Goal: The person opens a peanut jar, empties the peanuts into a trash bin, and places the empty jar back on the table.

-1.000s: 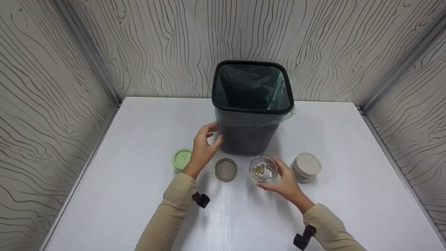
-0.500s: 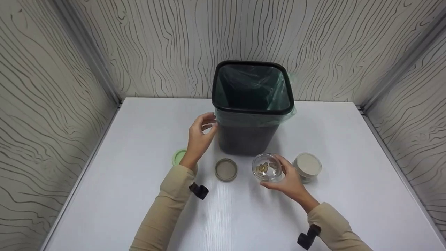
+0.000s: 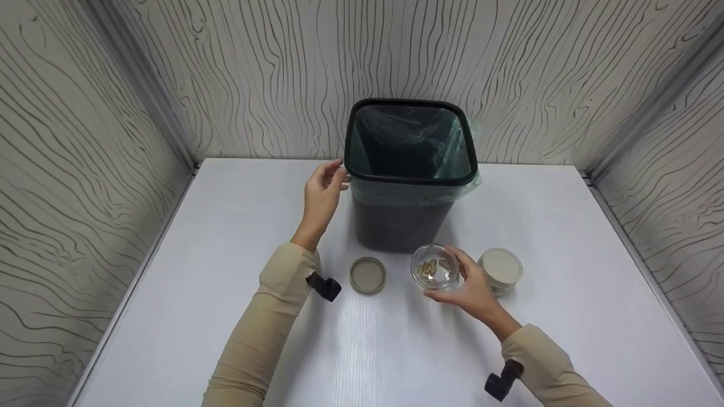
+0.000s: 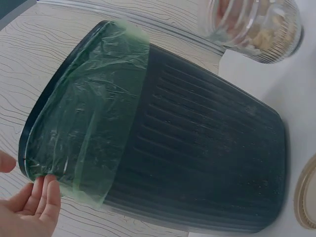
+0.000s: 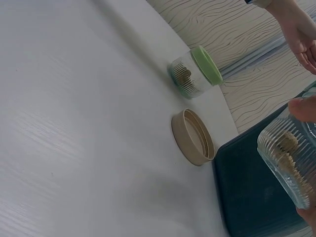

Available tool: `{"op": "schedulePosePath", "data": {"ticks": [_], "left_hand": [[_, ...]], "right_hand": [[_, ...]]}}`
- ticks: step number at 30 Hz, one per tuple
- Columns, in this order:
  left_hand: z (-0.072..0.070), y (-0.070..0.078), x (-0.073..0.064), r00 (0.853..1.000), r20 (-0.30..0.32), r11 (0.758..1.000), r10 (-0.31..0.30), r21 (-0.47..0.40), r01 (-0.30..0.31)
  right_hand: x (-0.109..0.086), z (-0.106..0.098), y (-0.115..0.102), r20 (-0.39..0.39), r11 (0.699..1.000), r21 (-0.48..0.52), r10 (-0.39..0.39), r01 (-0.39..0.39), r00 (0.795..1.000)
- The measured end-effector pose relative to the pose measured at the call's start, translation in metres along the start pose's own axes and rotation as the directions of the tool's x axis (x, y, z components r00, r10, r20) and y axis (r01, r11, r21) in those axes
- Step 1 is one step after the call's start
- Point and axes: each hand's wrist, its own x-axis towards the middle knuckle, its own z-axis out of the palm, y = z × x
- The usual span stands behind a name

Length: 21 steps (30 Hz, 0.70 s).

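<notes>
A square black bin point(image 3: 399, 223), its rim hung with a translucent green plastic bag point(image 4: 94, 113), stands at the table's back. My left hand point(image 3: 321, 195) is at the left edge of that rim; in the left wrist view its loosely bent fingers point(image 4: 44, 200) touch the bag just below the rim, thumb apart. Around an uncapped ribbed glass jar point(image 3: 434, 267), my right hand point(image 3: 475, 288) curls thumb and fingers, in front of the bin. Several small tan-brown pieces lie in the jar, seen also through its side in the right wrist view.
A round beige lid point(image 3: 367, 276) lies between my arms, hollow side up. On the right stands a jar with a pale lid point(image 3: 501, 267). A green-lidded jar point(image 5: 195, 74) is hidden behind my left arm in the head view. Patterned walls point(image 3: 254, 79) enclose the table.
My left hand has risen along the bin's left side to its rim. The right hand has shifted slightly right and away with the jar.
</notes>
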Motion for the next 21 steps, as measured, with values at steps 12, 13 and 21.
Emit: {"op": "schedulePosePath", "data": {"ticks": [12, 13, 21], "left_hand": [[0.005, 0.01, 0.009, 0.998, -0.018, 0.997, -0.057, -0.054, 0.056], [0.006, 0.01, 0.009, 0.998, -0.02, 0.996, -0.06, -0.06, 0.059], [0.006, 0.014, 0.014, 0.989, -0.02, 0.986, -0.148, -0.083, 0.146]], "right_hand": [[0.001, -0.004, -0.001, -0.017, 0.999, -0.032, -0.006, 0.005, 1.0], [0.001, -0.004, -0.001, -0.024, 0.999, -0.035, -0.017, 0.016, 1.0], [0.003, -0.007, -0.008, -0.071, 0.986, 0.011, -0.167, 0.168, 0.983]]}}
